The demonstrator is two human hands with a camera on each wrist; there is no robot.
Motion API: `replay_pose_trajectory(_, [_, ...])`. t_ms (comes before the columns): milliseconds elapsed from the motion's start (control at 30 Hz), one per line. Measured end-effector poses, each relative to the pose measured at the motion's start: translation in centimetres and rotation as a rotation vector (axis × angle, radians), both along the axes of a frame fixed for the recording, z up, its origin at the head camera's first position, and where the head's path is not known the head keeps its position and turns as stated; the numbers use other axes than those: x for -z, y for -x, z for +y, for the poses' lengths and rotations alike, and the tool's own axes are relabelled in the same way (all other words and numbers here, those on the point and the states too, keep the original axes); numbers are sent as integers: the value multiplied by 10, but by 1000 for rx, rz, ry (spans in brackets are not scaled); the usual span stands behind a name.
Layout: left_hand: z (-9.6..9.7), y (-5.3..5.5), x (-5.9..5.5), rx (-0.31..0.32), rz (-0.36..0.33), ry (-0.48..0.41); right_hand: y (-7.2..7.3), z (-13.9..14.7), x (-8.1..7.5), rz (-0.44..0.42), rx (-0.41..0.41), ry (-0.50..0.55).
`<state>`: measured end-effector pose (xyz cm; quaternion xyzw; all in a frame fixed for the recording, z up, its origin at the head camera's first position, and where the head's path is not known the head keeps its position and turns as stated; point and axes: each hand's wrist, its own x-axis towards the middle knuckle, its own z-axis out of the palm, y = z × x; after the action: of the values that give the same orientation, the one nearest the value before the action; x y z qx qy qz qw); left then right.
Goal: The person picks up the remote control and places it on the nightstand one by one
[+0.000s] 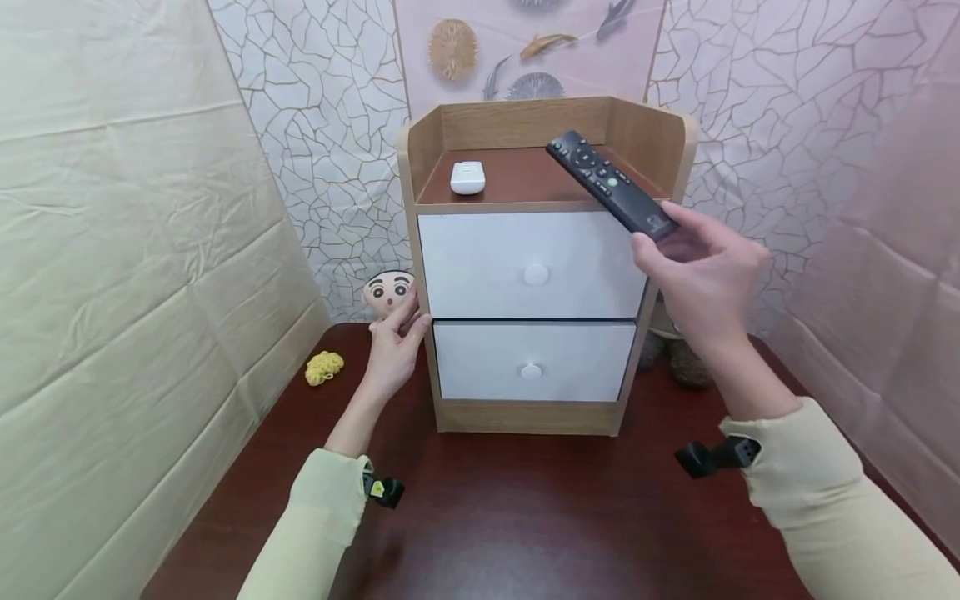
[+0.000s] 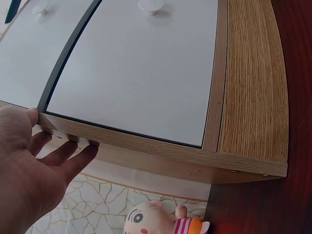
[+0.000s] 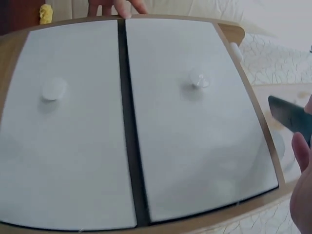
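Observation:
A black remote control (image 1: 611, 185) is pinched at its lower end by my right hand (image 1: 701, 271). It tilts up to the left, in front of the top shelf of a small wooden cabinet (image 1: 525, 417). Only part of the remote (image 3: 290, 116) shows in the right wrist view. The cabinet has a white upper drawer (image 1: 480, 258) and a white lower drawer (image 1: 480, 358), each with a round knob; both are closed. My left hand (image 1: 393, 346) rests on the cabinet's left side, its thumb at the front edge and its fingers (image 2: 61, 155) against the side panel.
On the cabinet's top shelf lies a white rounded device (image 1: 468, 177). Behind my left hand is a plush doll (image 1: 387, 292), and a yellow yarn-like bundle (image 1: 324, 367) lies on the dark red table (image 1: 510, 517). Brownish objects (image 1: 688, 365) stand partly hidden at the cabinet's right.

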<state>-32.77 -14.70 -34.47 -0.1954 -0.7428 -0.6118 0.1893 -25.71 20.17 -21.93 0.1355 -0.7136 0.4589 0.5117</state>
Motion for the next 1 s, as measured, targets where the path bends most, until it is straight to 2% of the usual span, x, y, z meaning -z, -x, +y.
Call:
replay_pose_trajectory(233, [1,0,0,1,13,-2,15,-27,-26,27,6,-49])
replay_pose_trajectory(433, [1,1,0,-5,15,9,31,-45,-42,27,31,-151])
replay_pose_trajectory(733, [0,0,1,-1,23,4,50,-70,-59,-65,98,-289])
replay_pose_trajectory(900, [0,1,0,4,24,7,56,-82,-63,-93,126,-318])
replay_pose_trajectory(1000, [0,0,0,3,15,12,59,-88,-65,-139,144,-326])
